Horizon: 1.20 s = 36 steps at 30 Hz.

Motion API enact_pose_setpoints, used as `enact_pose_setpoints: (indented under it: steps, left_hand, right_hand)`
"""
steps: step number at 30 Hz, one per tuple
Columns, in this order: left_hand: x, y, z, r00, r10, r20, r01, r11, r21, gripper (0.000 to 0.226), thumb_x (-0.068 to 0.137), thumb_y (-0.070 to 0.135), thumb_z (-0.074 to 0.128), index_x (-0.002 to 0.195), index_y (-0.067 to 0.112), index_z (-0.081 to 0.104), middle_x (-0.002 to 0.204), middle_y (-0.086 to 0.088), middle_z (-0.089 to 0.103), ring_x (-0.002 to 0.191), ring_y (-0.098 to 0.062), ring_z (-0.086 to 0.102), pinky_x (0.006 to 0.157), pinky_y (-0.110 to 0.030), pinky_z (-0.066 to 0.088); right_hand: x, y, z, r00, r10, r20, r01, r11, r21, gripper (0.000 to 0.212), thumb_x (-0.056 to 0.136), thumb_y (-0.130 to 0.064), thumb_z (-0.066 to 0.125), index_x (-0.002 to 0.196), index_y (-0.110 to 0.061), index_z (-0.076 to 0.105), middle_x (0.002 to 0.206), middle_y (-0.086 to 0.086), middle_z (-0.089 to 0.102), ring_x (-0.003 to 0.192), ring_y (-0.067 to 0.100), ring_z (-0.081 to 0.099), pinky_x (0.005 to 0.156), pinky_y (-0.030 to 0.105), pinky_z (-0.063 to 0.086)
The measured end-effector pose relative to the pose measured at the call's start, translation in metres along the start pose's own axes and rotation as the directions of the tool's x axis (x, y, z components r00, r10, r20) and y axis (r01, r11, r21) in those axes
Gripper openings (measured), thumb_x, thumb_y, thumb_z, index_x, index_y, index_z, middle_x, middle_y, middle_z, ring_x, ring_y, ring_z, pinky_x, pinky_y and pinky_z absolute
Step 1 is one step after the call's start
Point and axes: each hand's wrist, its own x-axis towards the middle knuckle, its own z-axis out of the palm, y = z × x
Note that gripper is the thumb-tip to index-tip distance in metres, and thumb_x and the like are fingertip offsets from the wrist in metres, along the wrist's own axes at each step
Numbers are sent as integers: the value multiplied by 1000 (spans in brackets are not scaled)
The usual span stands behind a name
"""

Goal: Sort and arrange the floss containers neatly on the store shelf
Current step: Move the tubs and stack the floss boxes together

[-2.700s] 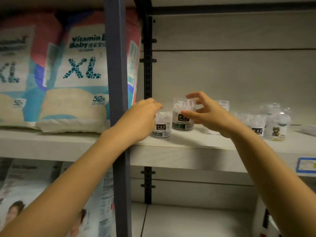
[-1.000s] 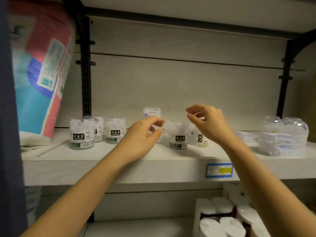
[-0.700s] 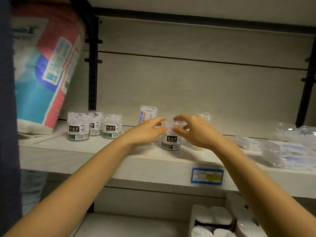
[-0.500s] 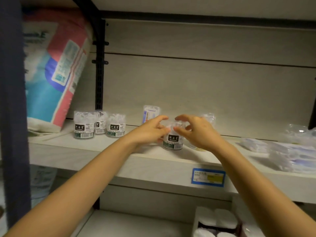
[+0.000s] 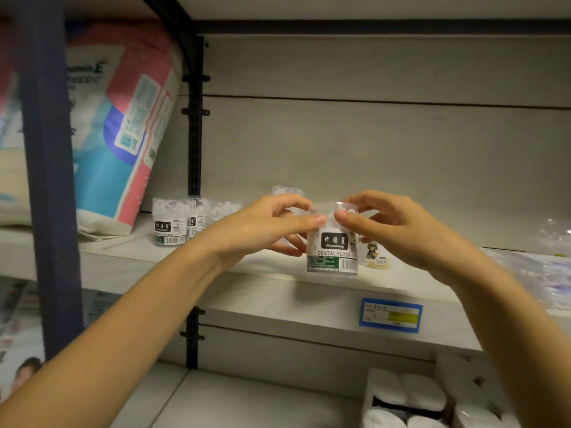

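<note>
Store shelf (image 5: 278, 291) is carrying the upright floss container (image 5: 333, 251) near its front edge, with left hand (image 5: 262, 230) and right hand (image 5: 398, 230) both pinching its clear top (label facing out), probably steadying it for joining the grouped containers (image 5: 168, 223) at left.

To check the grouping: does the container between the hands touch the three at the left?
No, the floss container is well right of the left group.

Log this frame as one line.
phase: grasp | left hand: pinches dental floss jar top | right hand: pinches same top | jar: upright, label forward | grouped floss jars: far left on shelf
</note>
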Motion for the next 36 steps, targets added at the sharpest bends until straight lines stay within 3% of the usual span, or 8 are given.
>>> enact_pose_setpoints:
  steps: [4, 8, 12, 17, 21, 25, 30, 36]
  left_hand:
    - [-12, 0, -10, 1000, 12, -21, -12, 1000, 7, 37, 84, 34, 61, 117, 18, 57, 100, -11, 72, 93, -21, 69, 90, -34, 55]
    - [-28, 6, -31, 994, 62, -89, -58, 997, 52, 42, 83, 33, 62, 121, 20, 52, 99, -9, 72, 90, -11, 70, 76, -14, 55]
    - [-37, 5, -70, 973, 143, -183, -119, 984, 135, 53, 71, 42, 65, 118, 21, 51, 97, 1, 72, 94, -8, 68, 91, -27, 50]
    - [-33, -20, -114, 961, 157, -229, -90, 956, 277, 38, 86, 29, 62, 120, 17, 50, 117, -3, 62, 104, -13, 61, 95, -32, 48]
    - [-25, -47, -133, 946, 233, -227, -67, 823, 564, 44, 88, 30, 59, 128, 16, 48, 125, -3, 57, 106, -18, 58, 97, -36, 47]
    - [-26, -76, -139, 923, 360, -134, -140, 640, 755, 37, 90, 26, 56, 126, 16, 53, 126, -3, 55, 116, -20, 51, 99, -34, 40]
    - [-26, -91, -142, 923, 367, -113, -135, 586, 799, 34, 92, 24, 52, 125, 19, 56, 125, -1, 59, 118, -19, 50, 100, -35, 39]
    - [-21, -101, -142, 880, 452, -144, -146, 548, 823, 32, 91, 25, 53, 123, 24, 59, 120, -1, 64, 112, -22, 54, 96, -37, 42]
  right_hand:
    - [-3, -9, 9, 999, -47, -2, 47, 998, 32, 60, 64, -67, 46, 114, -36, 53, 106, -17, 58, 90, 2, 59, 76, 27, 52]
    - [2, -30, 19, 989, -145, -8, 145, 988, 49, 51, 67, -64, 48, 114, -42, 50, 101, -25, 55, 94, -2, 57, 73, 19, 49]
    - [24, -62, 39, 967, -241, -78, 242, 970, 15, 47, 79, -53, 55, 123, -37, 48, 111, -21, 49, 93, 0, 57, 74, 17, 49]
    - [58, -87, 81, 962, -251, -108, 247, 968, -54, 45, 85, -41, 58, 127, -27, 47, 120, -15, 49, 100, 12, 55, 84, 23, 47]
    - [79, -88, 119, 986, -148, -73, 144, 988, -57, 47, 85, -38, 59, 129, -24, 47, 133, -7, 51, 104, 15, 54, 91, 33, 49]
    - [87, -82, 153, 996, -75, -38, 73, 996, -45, 46, 86, -36, 60, 128, -23, 48, 133, -3, 53, 101, 16, 55, 93, 37, 48]
    - [89, -80, 165, 1000, -6, 30, 8, 998, -63, 46, 89, -36, 56, 131, -24, 46, 137, -2, 50, 109, 18, 55, 96, 38, 47]
    - [79, -76, 172, 974, -137, -182, 75, 948, -311, 38, 85, -31, 62, 122, -24, 53, 127, -4, 54, 104, 16, 59, 87, 33, 49]
